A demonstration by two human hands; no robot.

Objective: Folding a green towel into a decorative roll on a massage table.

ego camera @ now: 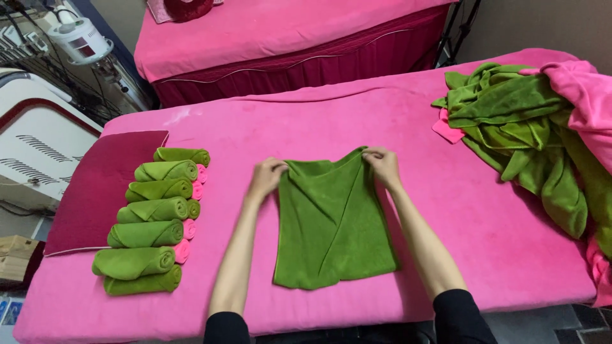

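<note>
Under both hands, a folded green towel (331, 223) lies flat on the pink bed (382, 127); its far edge bunches up, hiding the fingertips. Left hand (266, 178) pinches the far left corner, right hand (382, 164) the far right one. Left of the left hand sit rolled green towels (153, 220), with pink rolls half hidden behind. Right of the right hand, a loose towel pile (529, 134) runs out of frame.

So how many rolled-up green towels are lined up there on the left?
7 rolled green towels, stacked in one column on the pink bed beside the maroon cloth, left of the left hand. Pink rolls peek out behind; more could be hidden.
</note>
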